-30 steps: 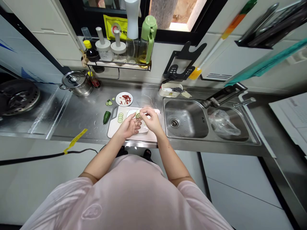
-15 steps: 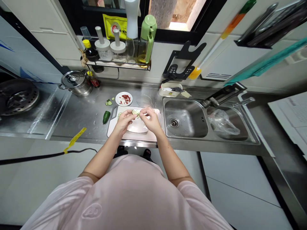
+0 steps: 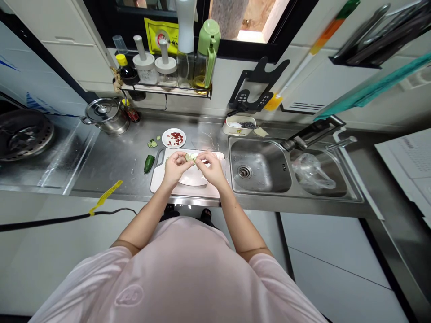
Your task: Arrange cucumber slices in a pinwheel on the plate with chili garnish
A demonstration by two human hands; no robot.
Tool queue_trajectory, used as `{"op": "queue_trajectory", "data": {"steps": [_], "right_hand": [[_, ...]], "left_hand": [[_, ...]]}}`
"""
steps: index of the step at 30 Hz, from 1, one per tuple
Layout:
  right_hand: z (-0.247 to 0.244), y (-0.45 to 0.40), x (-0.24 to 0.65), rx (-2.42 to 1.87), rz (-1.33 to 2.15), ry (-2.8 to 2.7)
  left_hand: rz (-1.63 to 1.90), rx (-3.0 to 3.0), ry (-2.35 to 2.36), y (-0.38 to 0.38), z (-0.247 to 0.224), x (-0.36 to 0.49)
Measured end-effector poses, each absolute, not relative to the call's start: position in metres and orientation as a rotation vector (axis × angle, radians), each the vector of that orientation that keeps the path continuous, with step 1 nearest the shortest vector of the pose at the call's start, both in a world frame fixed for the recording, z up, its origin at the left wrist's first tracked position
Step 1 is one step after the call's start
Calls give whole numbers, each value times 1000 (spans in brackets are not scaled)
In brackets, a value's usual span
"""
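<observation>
Thin pale-green cucumber slices (image 3: 191, 157) are pinched between the fingertips of my left hand (image 3: 175, 168) and my right hand (image 3: 211, 167), which nearly meet. Both hands are closed, just above a white dish (image 3: 193, 179) on the pale cutting board (image 3: 158, 178). My fingers partly cover the slices and the dish. Left of the board lies a dark green cucumber piece (image 3: 149, 164). Some cucumber scraps (image 3: 152, 143) sit behind it. A small white plate (image 3: 165, 140) with chopped red bits stands behind the board.
A steel double sink (image 3: 261, 166) is to the right, with a plastic bag (image 3: 311, 171) in its far basin. At the left stand a lidded pot (image 3: 107, 117) and a sauce bottle (image 3: 131, 112). A wall rack (image 3: 161, 89) holds jars and bottles.
My left hand has turned slightly and shifted a little to the right, closer in on the slices. My right hand has hardly moved.
</observation>
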State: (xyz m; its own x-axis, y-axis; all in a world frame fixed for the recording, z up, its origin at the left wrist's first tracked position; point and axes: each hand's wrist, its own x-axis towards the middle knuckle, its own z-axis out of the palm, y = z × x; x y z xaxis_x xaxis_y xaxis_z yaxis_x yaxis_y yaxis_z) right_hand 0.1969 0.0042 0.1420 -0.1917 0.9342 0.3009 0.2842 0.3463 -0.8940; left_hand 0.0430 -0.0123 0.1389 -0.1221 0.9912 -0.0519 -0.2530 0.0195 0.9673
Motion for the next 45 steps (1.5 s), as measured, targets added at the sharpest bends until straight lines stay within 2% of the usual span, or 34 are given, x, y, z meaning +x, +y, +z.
{"op": "queue_trajectory", "data": {"steps": [10, 15, 23, 29, 35, 45], "right_hand": [[137, 7, 202, -1209, 916, -1732], [128, 18, 212, -1238, 1049, -1793], [92, 58, 234, -1525, 1056, -2225], [58, 75, 238, -1788, 913, -2481], [44, 78, 234, -1953, 811, -2571], [46, 76, 226, -1984, 629, -2694]], "left_hand": [[1351, 802, 1175, -11, 138, 55], [1323, 800, 1189, -8, 124, 58], [1210, 899, 1339, 9, 50, 65], [846, 1177, 1725, 21, 6, 77], [598, 1367, 1868, 27, 5, 86], [424, 1659, 1952, 26, 8, 91]]}}
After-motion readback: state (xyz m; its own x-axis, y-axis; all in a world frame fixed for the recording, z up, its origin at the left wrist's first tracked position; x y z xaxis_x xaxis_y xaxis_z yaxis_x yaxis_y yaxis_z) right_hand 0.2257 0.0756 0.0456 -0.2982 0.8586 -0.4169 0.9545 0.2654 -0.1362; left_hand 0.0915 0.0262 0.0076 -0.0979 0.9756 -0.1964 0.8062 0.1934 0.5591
